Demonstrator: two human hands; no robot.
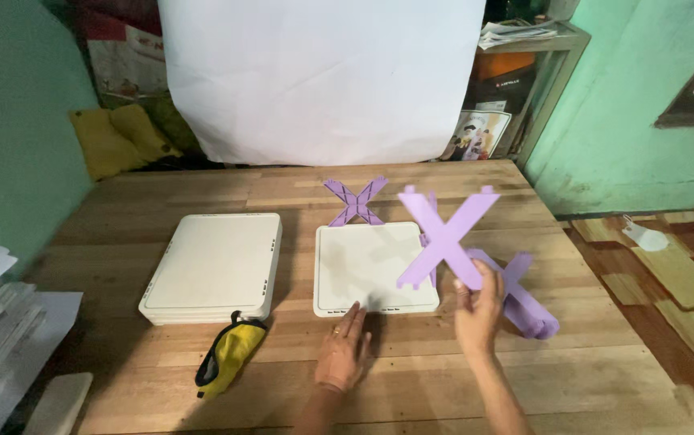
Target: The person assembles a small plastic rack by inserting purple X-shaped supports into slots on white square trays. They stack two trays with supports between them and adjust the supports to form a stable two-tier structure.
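Right hand: gripping a purple X-shaped piece, lifted over right edge of the near white square panel.
Left hand: flat, fingers spread, touching panel's near edge.
Left: stacked white panels; yellow pouch near.
Far: second purple X on wooden table.

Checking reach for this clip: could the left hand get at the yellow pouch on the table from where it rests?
Probably yes. The left hand lies flat by the near edge of the white panel, holding nothing, and the yellow pouch sits just to its left with only bare table between them.
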